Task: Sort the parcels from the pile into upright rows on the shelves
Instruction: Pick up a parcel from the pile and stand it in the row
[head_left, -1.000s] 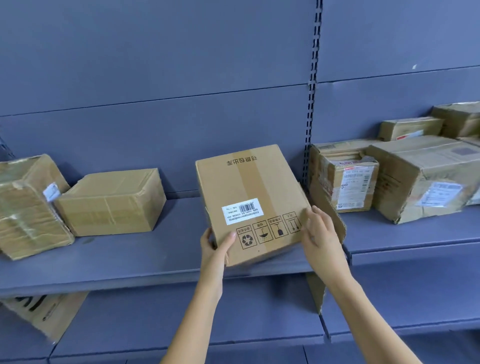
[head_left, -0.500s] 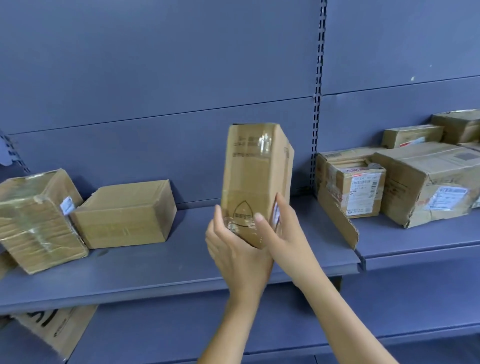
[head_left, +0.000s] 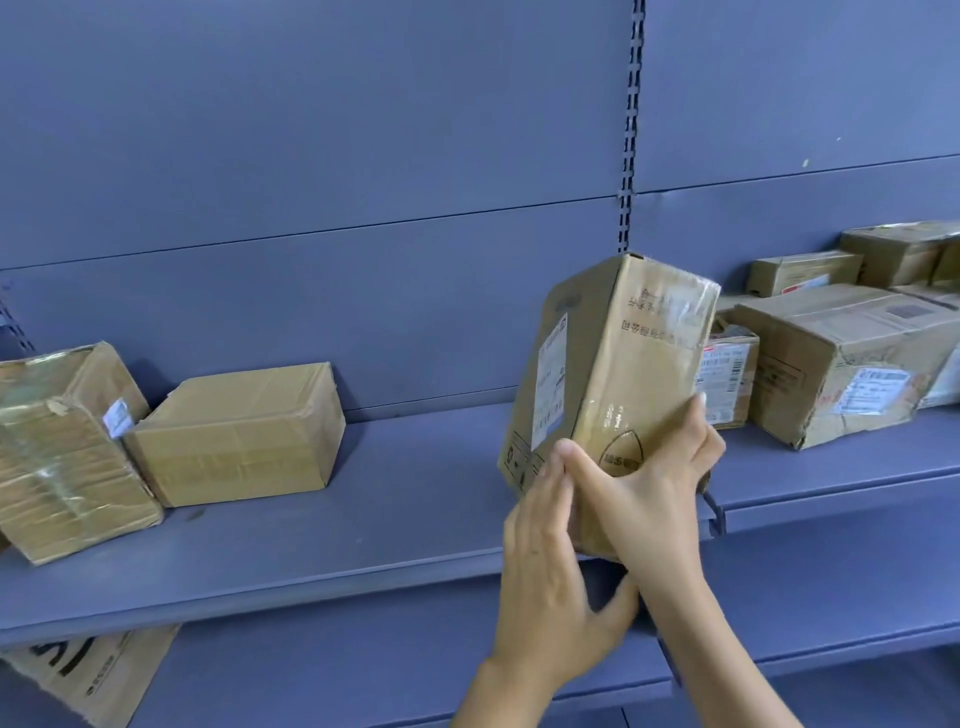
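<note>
Non-task items from my end: left back panel is blue-grey, matte and plain. The left seam crosses it horizontally and slants up toward the right in this wide-angle view. A dark slotted upright runs down from the top edge, right of centre, between the two bays; its lower part is hidden. Right back panel is the same colour, with the right seam sitting higher. Two small pale specks lie above that seam, can't tell what they are. A second slotted upright is at the far left edge, partly cut off.
</note>
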